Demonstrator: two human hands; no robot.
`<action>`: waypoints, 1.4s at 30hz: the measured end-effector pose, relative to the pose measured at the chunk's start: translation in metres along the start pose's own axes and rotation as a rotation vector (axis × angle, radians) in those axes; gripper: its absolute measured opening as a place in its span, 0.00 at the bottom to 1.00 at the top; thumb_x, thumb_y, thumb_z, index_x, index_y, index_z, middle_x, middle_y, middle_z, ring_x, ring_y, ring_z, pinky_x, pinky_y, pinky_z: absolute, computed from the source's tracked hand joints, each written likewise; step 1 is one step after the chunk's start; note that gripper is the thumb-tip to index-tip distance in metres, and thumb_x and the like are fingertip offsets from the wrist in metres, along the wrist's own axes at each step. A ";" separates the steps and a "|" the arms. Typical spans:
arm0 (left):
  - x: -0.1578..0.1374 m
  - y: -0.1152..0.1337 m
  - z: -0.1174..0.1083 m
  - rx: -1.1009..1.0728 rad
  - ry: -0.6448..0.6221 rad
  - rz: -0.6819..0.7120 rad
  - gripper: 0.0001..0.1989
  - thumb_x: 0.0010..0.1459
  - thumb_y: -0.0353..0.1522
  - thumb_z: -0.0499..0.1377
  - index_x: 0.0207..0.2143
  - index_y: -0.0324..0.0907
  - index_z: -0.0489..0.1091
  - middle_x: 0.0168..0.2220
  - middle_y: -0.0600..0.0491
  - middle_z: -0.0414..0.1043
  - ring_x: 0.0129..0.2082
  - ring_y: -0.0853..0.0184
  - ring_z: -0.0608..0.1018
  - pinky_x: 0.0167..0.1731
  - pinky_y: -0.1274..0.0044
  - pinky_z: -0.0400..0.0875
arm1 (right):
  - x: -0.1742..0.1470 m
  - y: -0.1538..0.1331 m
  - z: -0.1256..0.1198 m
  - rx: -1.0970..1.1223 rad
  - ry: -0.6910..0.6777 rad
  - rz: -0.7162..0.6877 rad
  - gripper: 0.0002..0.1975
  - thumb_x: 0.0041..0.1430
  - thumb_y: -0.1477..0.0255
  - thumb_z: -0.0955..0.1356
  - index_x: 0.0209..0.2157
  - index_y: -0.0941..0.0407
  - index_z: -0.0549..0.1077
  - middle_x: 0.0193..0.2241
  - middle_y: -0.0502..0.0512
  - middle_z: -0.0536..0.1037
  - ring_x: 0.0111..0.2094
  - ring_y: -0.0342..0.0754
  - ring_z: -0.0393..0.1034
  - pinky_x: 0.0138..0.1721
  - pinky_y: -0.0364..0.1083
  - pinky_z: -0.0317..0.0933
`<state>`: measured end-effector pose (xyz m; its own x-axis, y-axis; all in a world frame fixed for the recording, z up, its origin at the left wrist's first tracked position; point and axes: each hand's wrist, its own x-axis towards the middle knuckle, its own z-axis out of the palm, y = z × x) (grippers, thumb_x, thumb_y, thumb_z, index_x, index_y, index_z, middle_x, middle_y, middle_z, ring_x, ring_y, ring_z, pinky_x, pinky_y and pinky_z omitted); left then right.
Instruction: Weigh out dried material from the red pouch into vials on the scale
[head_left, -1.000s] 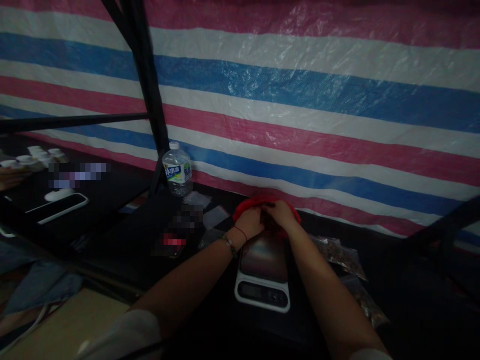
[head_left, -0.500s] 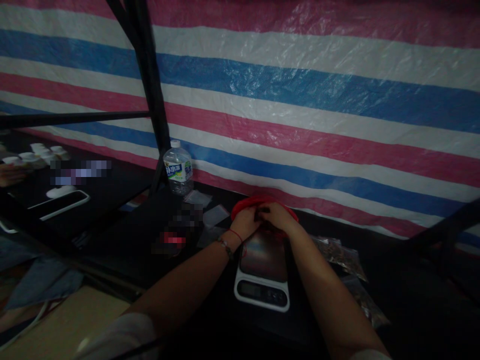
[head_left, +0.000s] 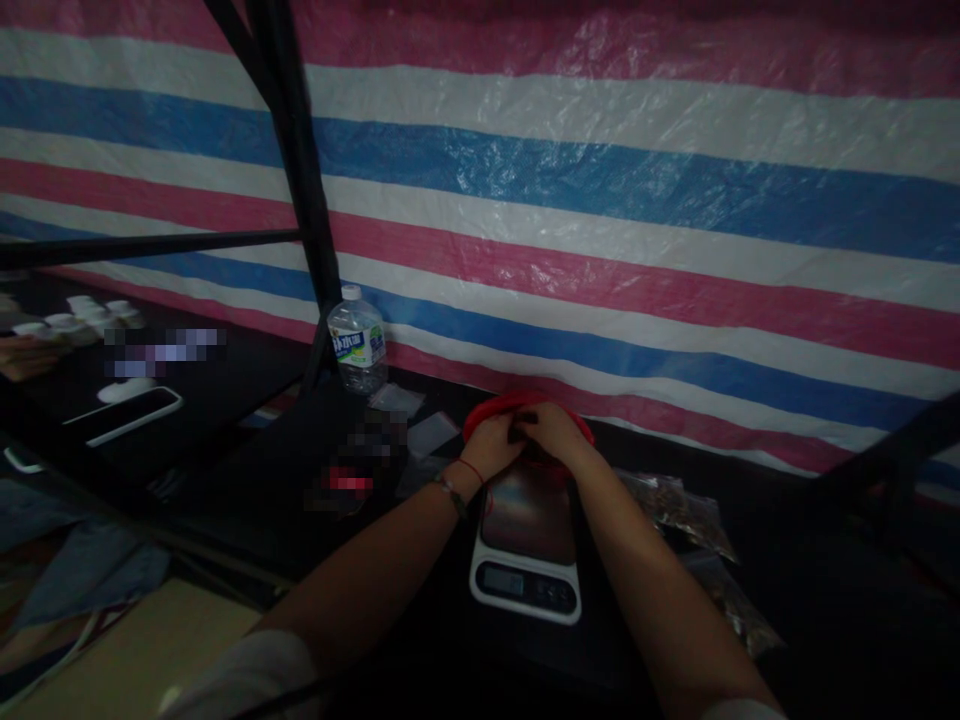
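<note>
My left hand and my right hand meet over a red plastic dish at the back of the table. The fingers of both are curled inward over a dark spot, and what they grip, if anything, is too dark to make out. In front of the dish lies a white kitchen scale with a shiny dark platform and a small display. My forearms pass on either side of it. Small clear bags filled with brownish pieces rest by my right forearm.
Flat clear bags and a clear plastic bottle stand or lie left of the dish. On the left table are a phone, several white bottles and another person's hand. A black metal post rises between the tables.
The scale's display was dark and now glows faintly. Both hands stay over the red dish with barely any shift. The view has tilted very slightly.
</note>
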<state>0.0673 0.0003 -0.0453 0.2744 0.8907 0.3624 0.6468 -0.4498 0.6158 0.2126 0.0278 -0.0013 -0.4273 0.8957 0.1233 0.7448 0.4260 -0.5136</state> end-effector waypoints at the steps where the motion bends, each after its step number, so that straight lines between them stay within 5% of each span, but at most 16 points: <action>1: 0.000 0.000 0.000 -0.009 0.002 0.000 0.17 0.54 0.30 0.58 0.47 0.38 0.71 0.44 0.46 0.77 0.44 0.60 0.78 0.47 0.72 0.71 | -0.001 -0.001 0.000 0.000 -0.003 0.002 0.11 0.52 0.79 0.66 0.36 0.58 0.79 0.36 0.55 0.81 0.36 0.47 0.74 0.41 0.43 0.64; 14: 0.001 -0.014 0.004 -0.196 0.018 0.042 0.21 0.54 0.32 0.59 0.51 0.39 0.69 0.46 0.47 0.76 0.44 0.63 0.78 0.48 0.73 0.71 | -0.002 -0.011 0.005 -0.032 0.107 -0.008 0.10 0.53 0.80 0.68 0.37 0.58 0.78 0.39 0.57 0.80 0.41 0.48 0.73 0.46 0.46 0.63; 21: 0.004 -0.027 0.011 -0.202 0.052 -0.047 0.15 0.51 0.30 0.60 0.43 0.37 0.73 0.37 0.49 0.78 0.36 0.63 0.79 0.39 0.74 0.73 | -0.003 -0.018 0.015 -0.037 0.176 -0.108 0.05 0.55 0.80 0.68 0.33 0.59 0.76 0.34 0.56 0.79 0.36 0.48 0.72 0.41 0.46 0.63; 29: 0.006 -0.031 0.011 -0.264 0.072 -0.155 0.15 0.50 0.30 0.63 0.42 0.37 0.74 0.37 0.48 0.78 0.39 0.62 0.79 0.42 0.72 0.74 | -0.003 -0.015 0.016 -0.055 0.190 -0.237 0.17 0.54 0.86 0.61 0.36 0.58 0.77 0.38 0.57 0.79 0.41 0.48 0.71 0.47 0.49 0.62; 42: 0.004 -0.032 0.013 -0.305 0.143 -0.086 0.16 0.53 0.32 0.61 0.45 0.39 0.72 0.40 0.49 0.78 0.38 0.64 0.79 0.42 0.73 0.74 | -0.004 -0.014 0.013 -0.129 0.216 -0.231 0.13 0.58 0.82 0.63 0.39 0.58 0.76 0.38 0.57 0.78 0.42 0.48 0.70 0.47 0.47 0.62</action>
<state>0.0573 0.0188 -0.0728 0.1120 0.9176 0.3814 0.4150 -0.3919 0.8211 0.1970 0.0166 -0.0054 -0.4839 0.7741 0.4082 0.7054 0.6211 -0.3415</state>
